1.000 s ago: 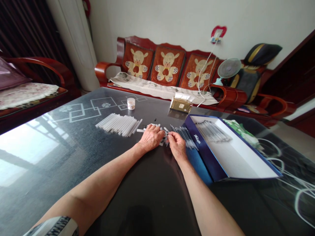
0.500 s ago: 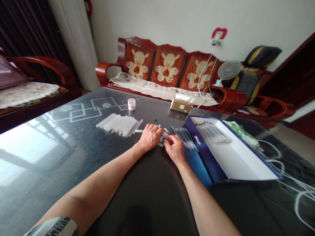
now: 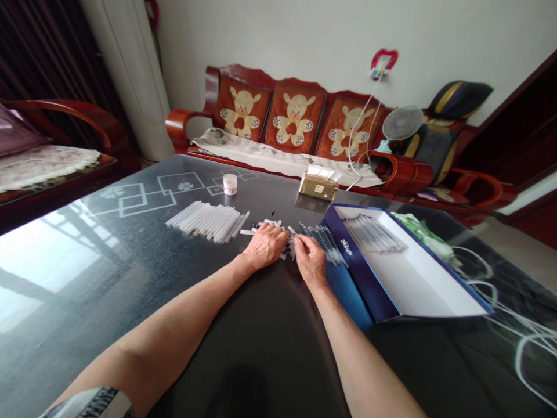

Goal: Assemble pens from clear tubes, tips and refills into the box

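My left hand (image 3: 263, 246) rests palm down on the dark glass table (image 3: 130, 273), its fingers curled over a small heap of short white tubes (image 3: 278, 224). My right hand (image 3: 310, 258) sits beside it, fingertips pinched on one small white piece from that heap. A row of long white tubes (image 3: 206, 220) lies to the left of my hands. Thin clear pen refills (image 3: 324, 237) lie just right of my right hand.
An open blue box (image 3: 348, 253) with a white inside holds more refills (image 3: 376, 233) at the right. A small white jar (image 3: 230, 184) and a tissue pack (image 3: 317, 184) stand farther back. A red wooden sofa (image 3: 296, 122) and a small fan (image 3: 402, 123) are behind the table.
My right hand has shifted slightly left towards my left hand over the heap. The left hand has stayed in place.
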Demonstrator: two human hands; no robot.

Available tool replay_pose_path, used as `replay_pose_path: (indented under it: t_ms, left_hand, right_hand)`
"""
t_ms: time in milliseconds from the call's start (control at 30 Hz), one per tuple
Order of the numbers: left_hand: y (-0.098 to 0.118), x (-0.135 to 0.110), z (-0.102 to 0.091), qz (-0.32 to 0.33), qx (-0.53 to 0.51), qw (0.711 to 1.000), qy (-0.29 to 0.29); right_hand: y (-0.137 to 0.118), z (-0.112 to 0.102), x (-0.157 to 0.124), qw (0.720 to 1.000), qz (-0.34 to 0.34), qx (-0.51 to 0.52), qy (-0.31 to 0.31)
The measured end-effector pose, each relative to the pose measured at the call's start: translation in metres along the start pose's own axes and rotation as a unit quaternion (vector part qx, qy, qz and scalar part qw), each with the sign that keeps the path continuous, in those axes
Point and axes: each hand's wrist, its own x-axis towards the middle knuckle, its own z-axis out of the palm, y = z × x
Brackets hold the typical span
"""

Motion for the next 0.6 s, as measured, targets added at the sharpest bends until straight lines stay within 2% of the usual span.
replay_pose_path:
  t_ms: [100, 233, 333, 400, 433, 500, 533, 600]
  left_hand:
    - [0.001, 0.0, -0.002, 0.01, -0.015, 1.0, -0.003]
    - [0.001, -0.002, -0.003, 0.0, -0.015, 1.0, 0.017]
    - [-0.002, -0.003, -0.001, -0.039, 0.001, 0.998, 0.041]
    - [-0.003, -0.003, 0.0, -0.061, 0.014, 0.997, 0.05]
    - [-0.004, -0.003, 0.0, -0.066, 0.019, 0.996, 0.051]
    - [-0.004, -0.003, 0.001, -0.063, 0.024, 0.996, 0.052]
    - [-0.004, -0.003, 0.001, -0.059, 0.025, 0.997, 0.053]
    - [-0.003, -0.002, 0.0, -0.048, 0.024, 0.997, 0.053]
  right_hand:
    - [0.001, 0.001, -0.001, 1.0, 0.009, 0.02, -0.013]
    - [0.005, 0.0, 0.0, 0.997, 0.066, 0.031, -0.014]
    - [0.012, -0.003, 0.003, 0.987, 0.136, 0.068, 0.057]
    - [0.014, -0.006, 0.006, 0.977, 0.158, 0.075, 0.121]
    - [0.013, -0.007, 0.007, 0.976, 0.142, 0.059, 0.152]
    - [0.008, -0.007, 0.006, 0.98, 0.049, -0.001, 0.192]
    - [0.005, -0.006, 0.005, 0.981, -0.017, -0.035, 0.19]
    - [-0.003, -0.003, 0.001, 0.977, -0.135, -0.095, 0.136]
